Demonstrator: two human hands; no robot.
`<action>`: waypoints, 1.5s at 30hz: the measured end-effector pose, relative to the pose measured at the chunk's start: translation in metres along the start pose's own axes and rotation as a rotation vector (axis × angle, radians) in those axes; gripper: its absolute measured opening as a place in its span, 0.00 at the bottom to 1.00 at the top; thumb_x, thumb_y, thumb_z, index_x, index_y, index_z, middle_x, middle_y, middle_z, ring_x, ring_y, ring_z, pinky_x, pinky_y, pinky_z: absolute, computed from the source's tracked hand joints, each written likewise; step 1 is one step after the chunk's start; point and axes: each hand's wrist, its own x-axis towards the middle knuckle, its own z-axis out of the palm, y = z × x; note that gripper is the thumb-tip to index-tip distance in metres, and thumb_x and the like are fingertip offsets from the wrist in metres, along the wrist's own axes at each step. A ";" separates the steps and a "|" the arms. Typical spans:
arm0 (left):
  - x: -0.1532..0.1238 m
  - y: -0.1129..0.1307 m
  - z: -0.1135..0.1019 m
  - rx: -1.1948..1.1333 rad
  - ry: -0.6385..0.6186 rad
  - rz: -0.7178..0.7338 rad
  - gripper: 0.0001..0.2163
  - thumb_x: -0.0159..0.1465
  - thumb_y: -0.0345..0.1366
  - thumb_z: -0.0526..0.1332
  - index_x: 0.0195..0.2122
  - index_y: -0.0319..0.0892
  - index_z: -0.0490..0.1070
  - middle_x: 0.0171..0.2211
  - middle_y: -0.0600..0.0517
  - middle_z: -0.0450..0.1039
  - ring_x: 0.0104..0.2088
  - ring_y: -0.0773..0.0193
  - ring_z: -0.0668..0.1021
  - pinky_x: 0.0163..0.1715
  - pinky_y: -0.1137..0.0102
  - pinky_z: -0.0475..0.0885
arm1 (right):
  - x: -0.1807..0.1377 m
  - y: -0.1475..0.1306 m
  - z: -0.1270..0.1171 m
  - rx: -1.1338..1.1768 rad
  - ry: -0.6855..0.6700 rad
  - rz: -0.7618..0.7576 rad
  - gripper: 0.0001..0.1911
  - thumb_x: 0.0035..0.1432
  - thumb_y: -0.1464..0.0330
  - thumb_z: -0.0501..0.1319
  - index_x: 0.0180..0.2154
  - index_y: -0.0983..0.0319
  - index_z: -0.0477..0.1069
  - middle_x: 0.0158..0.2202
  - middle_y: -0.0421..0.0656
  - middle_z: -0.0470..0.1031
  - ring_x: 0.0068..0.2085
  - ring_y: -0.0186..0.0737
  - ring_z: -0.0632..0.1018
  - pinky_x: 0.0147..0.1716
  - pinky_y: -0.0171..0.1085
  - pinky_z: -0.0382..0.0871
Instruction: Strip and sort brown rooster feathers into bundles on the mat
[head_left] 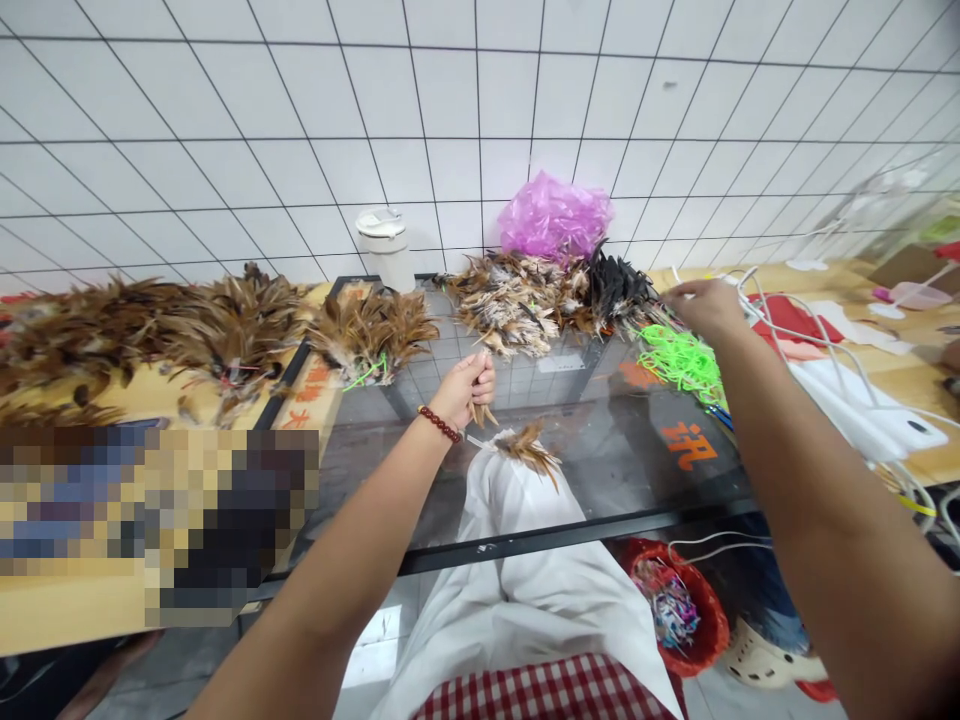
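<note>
My left hand (471, 388) is closed in a fist over the glass-topped table, with brown feathers (482, 413) poking out below the fingers. Beneath it, a small brown feather tuft (529, 450) lies by my knee, as seen through or on the glass; I cannot tell which. My right hand (709, 305) reaches out at the right, fingers pressed together beside the black feathers (619, 290). What its fingertips hold, if anything, is hidden. Just below that hand lies a tangle of bright green cords (679, 360). Loose brown and cream feathers (510, 305) are heaped between the hands, toward the wall.
Feather bundles (375, 330) stand left of the heap, with more feathers (240, 320) farther left. A white lidded cup (386, 250) and pink plastic bag (555, 218) are near the wall. White cables (847, 370) run at right. A red bin (679, 610) sits below the table.
</note>
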 end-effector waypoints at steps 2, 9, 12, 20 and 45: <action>0.000 -0.001 0.000 0.001 -0.014 0.005 0.12 0.56 0.38 0.64 0.28 0.39 0.61 0.18 0.61 0.53 0.14 0.79 0.54 0.12 0.82 0.48 | -0.008 -0.028 -0.004 0.402 0.044 0.016 0.14 0.57 0.64 0.56 0.38 0.68 0.73 0.29 0.49 0.74 0.25 0.32 0.71 0.26 0.35 0.64; -0.003 0.000 0.003 -0.032 0.030 0.141 0.13 0.57 0.40 0.63 0.26 0.38 0.60 0.31 0.53 0.68 0.17 0.80 0.58 0.14 0.81 0.54 | -0.070 -0.146 0.054 1.303 -0.626 -0.116 0.12 0.47 0.64 0.66 0.32 0.65 0.71 0.23 0.39 0.71 0.21 0.28 0.69 0.21 0.30 0.64; -0.004 0.000 0.005 -0.013 0.018 0.131 0.13 0.57 0.41 0.63 0.26 0.38 0.61 0.25 0.55 0.64 0.16 0.79 0.59 0.14 0.81 0.54 | -0.089 -0.165 0.082 1.484 -0.768 -0.058 0.12 0.47 0.63 0.66 0.32 0.64 0.70 0.23 0.37 0.71 0.21 0.27 0.68 0.20 0.29 0.63; -0.004 -0.009 0.009 0.201 -0.002 0.010 0.14 0.54 0.42 0.65 0.27 0.38 0.63 0.20 0.58 0.60 0.15 0.77 0.61 0.13 0.80 0.55 | -0.103 -0.162 0.098 1.482 -0.820 -0.015 0.14 0.44 0.62 0.67 0.30 0.63 0.69 0.23 0.37 0.70 0.22 0.28 0.69 0.21 0.29 0.62; -0.003 -0.010 0.005 0.343 -0.021 -0.032 0.16 0.52 0.44 0.66 0.26 0.37 0.64 0.19 0.58 0.59 0.14 0.80 0.57 0.14 0.80 0.49 | -0.103 -0.152 0.114 1.257 -0.584 -0.188 0.16 0.40 0.59 0.69 0.27 0.64 0.73 0.20 0.37 0.71 0.20 0.27 0.67 0.21 0.30 0.62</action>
